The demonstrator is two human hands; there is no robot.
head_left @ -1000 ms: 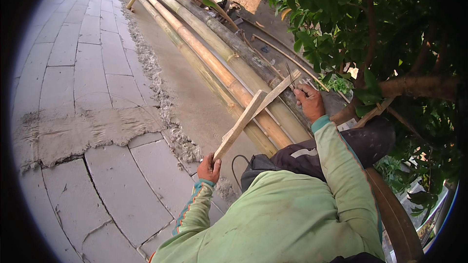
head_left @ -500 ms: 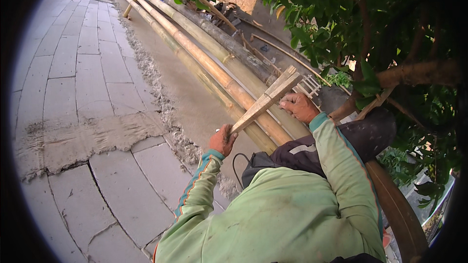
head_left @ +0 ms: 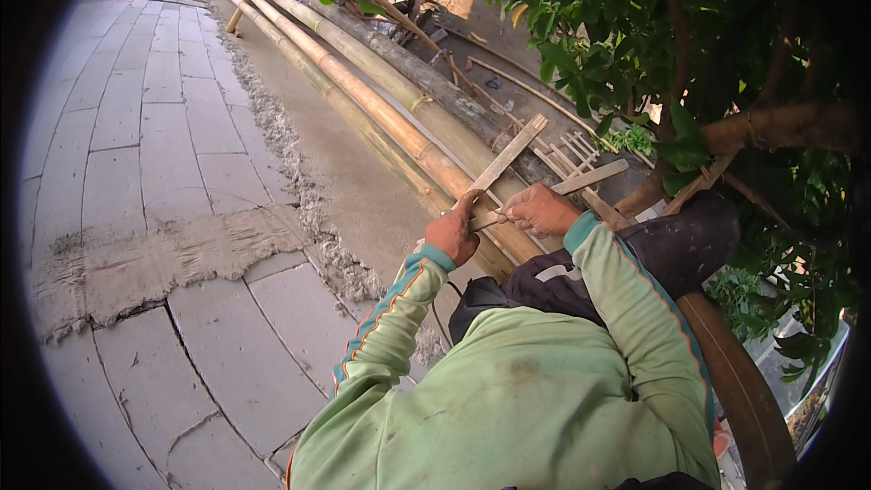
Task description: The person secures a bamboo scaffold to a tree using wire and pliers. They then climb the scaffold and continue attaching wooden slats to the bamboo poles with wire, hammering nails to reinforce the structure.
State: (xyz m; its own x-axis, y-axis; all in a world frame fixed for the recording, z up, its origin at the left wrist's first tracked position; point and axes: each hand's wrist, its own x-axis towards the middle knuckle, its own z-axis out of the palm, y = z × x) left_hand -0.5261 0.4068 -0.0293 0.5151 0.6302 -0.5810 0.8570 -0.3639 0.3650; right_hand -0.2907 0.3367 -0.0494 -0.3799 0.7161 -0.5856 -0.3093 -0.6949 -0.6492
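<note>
The left hand point(head_left: 452, 234) has come up beside the right hand point(head_left: 542, 211), and the sticks, nearly together half a second ago, now splay apart. The left hand grips the upper stick point(head_left: 513, 152), which points away ahead of it, seemingly to steady the crossing. The lower stick point(head_left: 590, 178) runs beneath the right hand and out beyond it, whose fingertips press together, perhaps for fine work; what they pinch is too small to tell. Bamboo point(head_left: 381, 118) lies beyond both hands.

My head-worn fisheye camera sits above the near end of the bamboo poles point(head_left: 399, 130), close by, facing down and forward.
</note>
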